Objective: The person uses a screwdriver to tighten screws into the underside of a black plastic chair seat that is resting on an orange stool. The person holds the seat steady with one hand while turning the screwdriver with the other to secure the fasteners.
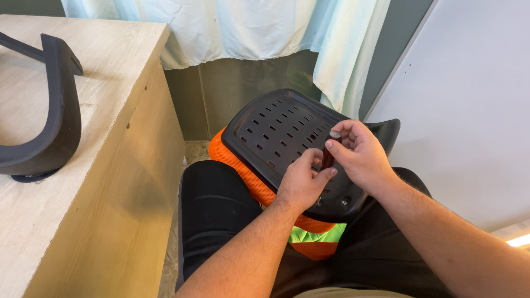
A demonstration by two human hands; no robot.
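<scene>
Resting across the person's lap, a black plastic seat panel [276,129] lies with its slotted side up, rows of short oblong holes running across a curved, rounded-corner shell, and an orange mesh cushion [251,185] showing beneath its lower edge. One panel, one cushion, one small tool and two hands are in view. The tool is a short screwdriver [330,152] with a dark red handle and a pale cap on its end, standing roughly upright on the panel's near right part. The right hand [361,157] is closed around the handle, thumb and forefinger pinching near the capped top. The left hand [302,182] sits just beside it, fingers curled narrow and touching the lower part of the tool where it meets the panel; what lies under those fingertips is hidden. A small screw hole [344,202] shows on the panel just below the hands. To the left stands a light wooden table [105,83] carrying one curved black armrest piece [52,116].
</scene>
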